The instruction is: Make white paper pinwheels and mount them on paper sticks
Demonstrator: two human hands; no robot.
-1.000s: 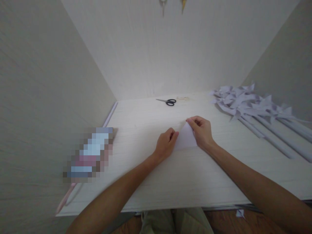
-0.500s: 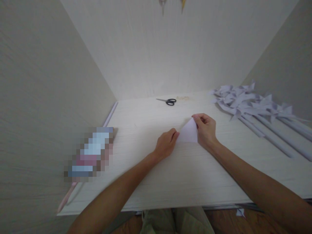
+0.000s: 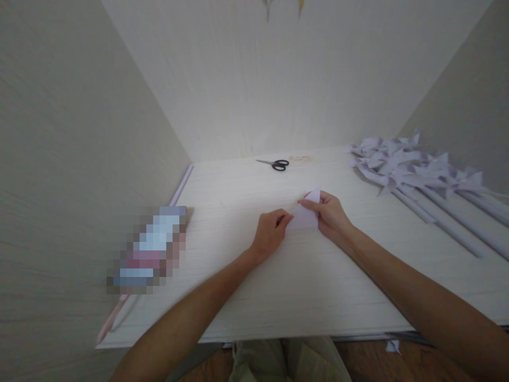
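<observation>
A small piece of white paper (image 3: 305, 218), folded to a triangle, is held between my two hands just above the white table. My left hand (image 3: 270, 231) pinches its left corner between thumb and fingertips. On the other side, my right hand (image 3: 332, 215) grips the paper, with the thumb lying across its front near the slanted edge and the fingers behind, partly hidden. Beyond the hands, a pair of scissors (image 3: 278, 165) with black handles lies on the table, blades pointing left.
Several white paper pinwheels (image 3: 401, 164) on rolled paper sticks (image 3: 449, 225) are heaped at the right. Along the left wall lie a blurred-out item (image 3: 155, 246) and a thin rolled stick (image 3: 182, 184). Walls enclose the table (image 3: 302, 297) on three sides. A paper scrap (image 3: 393, 346) is on the floor.
My right hand has shifted from the paper's top corner, and its thumb now lies across the front of the paper. My left hand keeps its pinch on the left corner.
</observation>
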